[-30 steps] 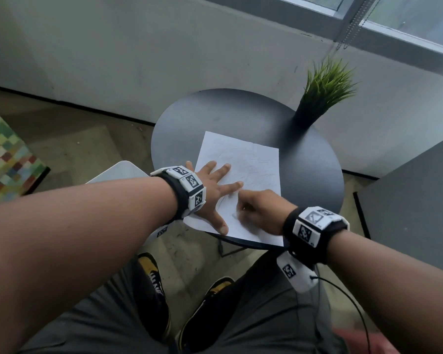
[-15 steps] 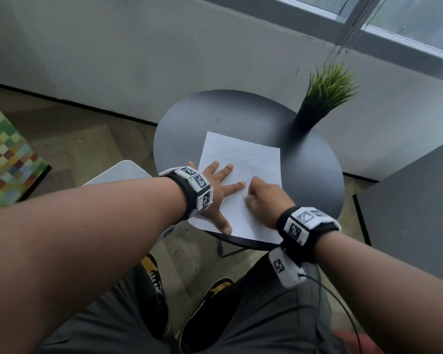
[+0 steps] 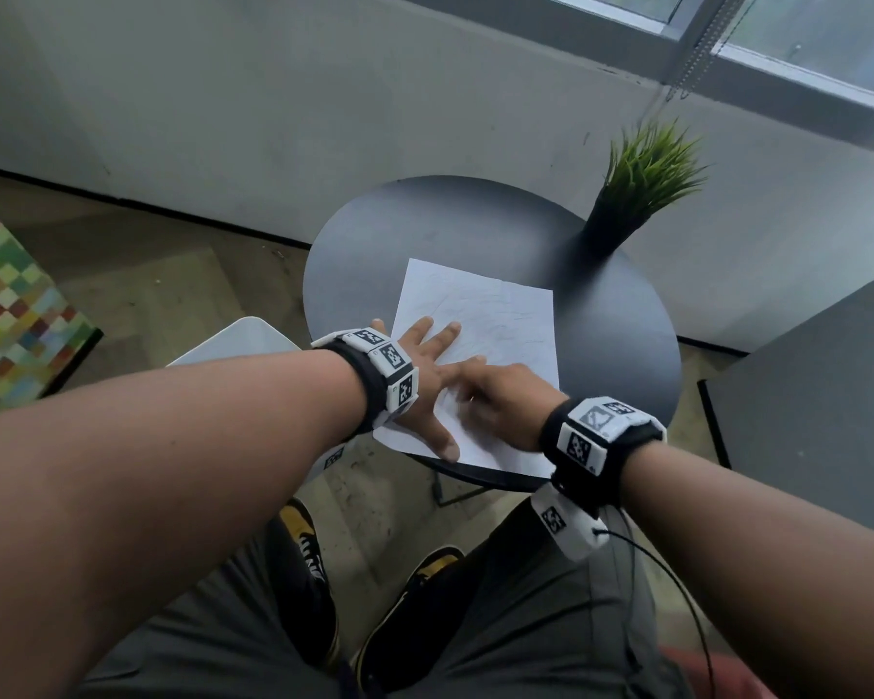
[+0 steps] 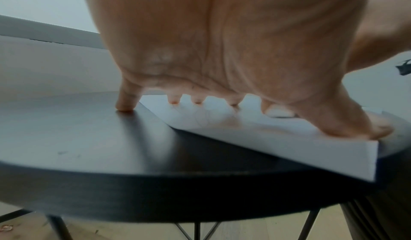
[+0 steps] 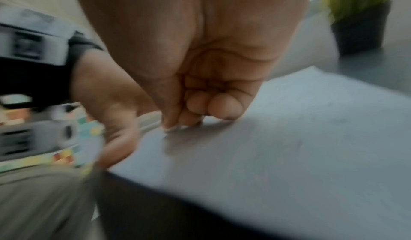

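Sliding left since half a second ago, my right hand (image 3: 500, 411), fingers curled and empty, now meets the flat, splayed left hand (image 3: 432, 375) pinning the creased white paper sheet (image 3: 495, 315) on the round black table (image 3: 425, 229); the sheet's long axis runs ahead of both.

The sheet of paper (image 3: 495, 320) is white with faint grey crease lines; the round table (image 3: 425, 229) is matt black. At 1 o'clock a plant (image 3: 647, 164) has bright green blades over a black pot (image 3: 604, 234). The left wristband (image 3: 379, 370) and right wristband (image 3: 596, 436) are black, with white blocks bearing black-and-white square codes. At 9 o'clock a fabric (image 3: 11, 320) is chequered red, green, yellow, white
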A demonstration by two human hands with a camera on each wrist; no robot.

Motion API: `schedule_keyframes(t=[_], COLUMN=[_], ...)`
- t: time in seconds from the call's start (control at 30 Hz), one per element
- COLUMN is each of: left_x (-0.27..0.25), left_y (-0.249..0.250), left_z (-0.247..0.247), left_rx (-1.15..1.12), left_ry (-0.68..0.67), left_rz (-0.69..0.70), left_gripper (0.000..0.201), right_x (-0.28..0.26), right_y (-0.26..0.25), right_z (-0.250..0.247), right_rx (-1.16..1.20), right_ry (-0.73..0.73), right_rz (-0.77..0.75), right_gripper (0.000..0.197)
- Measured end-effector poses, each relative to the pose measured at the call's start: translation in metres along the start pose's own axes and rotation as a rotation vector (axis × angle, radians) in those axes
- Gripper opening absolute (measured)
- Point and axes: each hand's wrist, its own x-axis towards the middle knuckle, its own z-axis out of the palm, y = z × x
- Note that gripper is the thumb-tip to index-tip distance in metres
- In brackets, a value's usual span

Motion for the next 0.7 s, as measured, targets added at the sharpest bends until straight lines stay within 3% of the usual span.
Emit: schedule_keyframes(t=[0.07, 0.1, 0.23, 0.3, 0.4, 0.47, 0.6, 0.7], left_x=[0.0, 0.0, -0.001, 0.0, -0.003, -0.006, -0.012, -0.011], left_y=[0.0, 0.0, -0.001, 0.0, 0.001, -0.001, -0.014, -0.014], left_z=[0.001, 0.001, -0.001, -0.001, 0.0, -0.001, 0.0, 0.001], left_rx=[0.014, 0.017, 0.02, 0.011, 0.024, 0.046, 0.053, 0.025], left_ry=[0.01, 0.011, -0.011, 0.0, 0.019, 0.028, 0.004, -0.002], left_rz=[-0.002, -0.003, -0.005, 0.005, -0.004, -0.01, 0.0, -0.018], left_gripper=[0.13, 0.131, 0.132, 0.131, 0.128, 0.126, 0.118, 0.106], right_x=[0.007, 0.005, -0.009, -0.002, 0.012, 0.017, 0.015, 0.008], right_y=[0.014, 0.012, -0.014, -0.004, 0.018, 0.027, 0.029, 0.011], right_z=[-0.004, -0.003, 0.006, -0.001, -0.01, -0.011, -0.013, -0.004], right_rx=[0.01, 0.005, -0.022, -0.039, 0.037, 0.056, 0.059, 0.008], right_ry=[0.144, 0.169, -0.073, -0.041, 0.099, 0.115, 0.13, 0.078], right_rz=[0.177, 0.186, -0.154, -0.079, 0.215, 0.298, 0.367, 0.234], right_gripper=[0.014, 0.014, 0.014, 0.018, 0.017, 0.019, 0.02, 0.019])
